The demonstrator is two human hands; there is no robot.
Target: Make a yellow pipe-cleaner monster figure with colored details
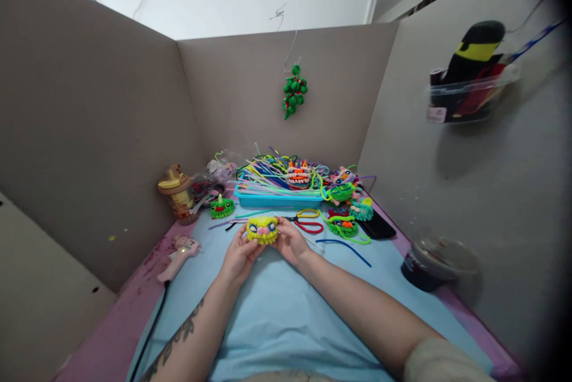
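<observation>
Between both hands I hold a small yellow pipe-cleaner figure (263,230) with blue-ringed eyes and a pink snout, facing me. My left hand (241,254) grips its left side, fingers closed on its edge. On the opposite side my right hand (291,242) has its fingers wrapped about it; part of the fingertips is hidden behind the figure. Just beyond my right hand lie scissors (309,227) with a red and a yellow handle. A blue pipe cleaner (344,249) rests to the right on the light blue cloth (286,310).
A turquoise tray (281,199) heaped with pipe cleaners stands at the back. Left are a pink glue gun (179,260), a green figure (222,207) and a drink cup (179,200). Right are several fuzzy figures, a black phone (379,224) and a lidded tub (429,266). Grey partitions (268,54) enclose the table.
</observation>
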